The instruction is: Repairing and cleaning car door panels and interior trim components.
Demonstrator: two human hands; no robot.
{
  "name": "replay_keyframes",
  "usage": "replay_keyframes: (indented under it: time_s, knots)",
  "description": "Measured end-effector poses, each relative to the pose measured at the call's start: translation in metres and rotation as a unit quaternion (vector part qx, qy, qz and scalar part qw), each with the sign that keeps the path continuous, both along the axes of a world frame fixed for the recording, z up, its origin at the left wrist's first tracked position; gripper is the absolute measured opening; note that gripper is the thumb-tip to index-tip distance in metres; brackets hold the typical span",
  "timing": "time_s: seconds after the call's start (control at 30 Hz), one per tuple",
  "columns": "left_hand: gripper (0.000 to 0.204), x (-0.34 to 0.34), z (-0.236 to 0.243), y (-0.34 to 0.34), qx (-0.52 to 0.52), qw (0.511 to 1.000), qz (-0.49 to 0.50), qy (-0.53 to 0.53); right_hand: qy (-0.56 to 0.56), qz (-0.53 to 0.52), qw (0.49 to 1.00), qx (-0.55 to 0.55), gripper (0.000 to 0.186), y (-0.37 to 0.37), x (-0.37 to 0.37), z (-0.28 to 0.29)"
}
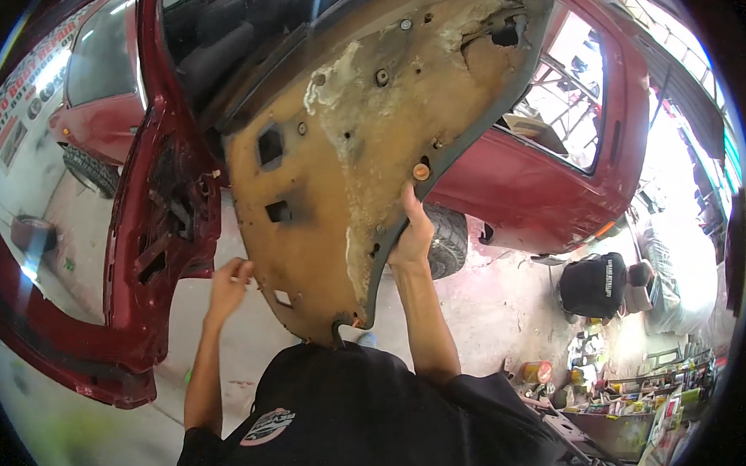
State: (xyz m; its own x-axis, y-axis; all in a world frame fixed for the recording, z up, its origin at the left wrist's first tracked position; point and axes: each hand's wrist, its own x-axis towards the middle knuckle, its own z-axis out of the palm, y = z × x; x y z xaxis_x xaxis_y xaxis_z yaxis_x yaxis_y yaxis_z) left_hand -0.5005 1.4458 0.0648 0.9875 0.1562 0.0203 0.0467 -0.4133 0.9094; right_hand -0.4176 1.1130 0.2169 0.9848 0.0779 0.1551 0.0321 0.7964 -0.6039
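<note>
1. The open red door point(153, 223) stands at far left, its inner metal bare with cut-outs showing; its lower edge bends with the lens.
2. The left hand point(229, 281) sits just beside the panel's left edge, fingers curled loosely. Whether it pinches a small clip or holds nothing I cannot tell.
3. The panel point(352, 149), a brown door trim seen from its back, is raised between the person and the car. It is tilted, probably so the back, with its holes and pale glue patches, faces the eyes.
4. The right hand point(412, 235) grips the panel's dark right rim, thumb in front, bearing most of the weight.
5. The red car point(541, 186) lies behind; the panel hides much of its side and part of a tyre.
6. At far right another person point(595, 284) crouches on the floor, with cluttered shelves point(632, 403) too small to read.
</note>
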Motion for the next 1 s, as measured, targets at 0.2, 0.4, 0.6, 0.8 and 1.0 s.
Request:
replay_keyframes:
  time_s: [0.2,0.4,0.6,0.8,1.0]
  knots:
    - [0.078,0.037,-0.102,0.101,-0.143,0.946,0.234,0.172,0.003,0.023,0.999,0.026,0.054,-0.009,-0.006,-0.004]
    - [0.097,0.061,-0.098,0.071,-0.388,0.904,0.153,0.095,-0.036,0.039,0.998,0.039,0.053,-0.017,-0.009,-0.001]
    - [0.078,0.059,-0.066,0.044,-0.439,0.869,0.225,-0.039,-0.031,-0.044,0.997,-0.054,0.052,-0.016,-0.009,0.003]
    - [0.069,0.047,-0.064,0.051,-0.426,0.869,0.241,-0.07,-0.077,-0.295,0.921,-0.243,0.047,-0.017,-0.011,0.016]
    - [0.069,0.033,-0.044,0.046,-0.468,0.853,0.197,-0.12,-0.114,-0.344,0.883,-0.299,0.043,-0.024,-0.021,0.021]
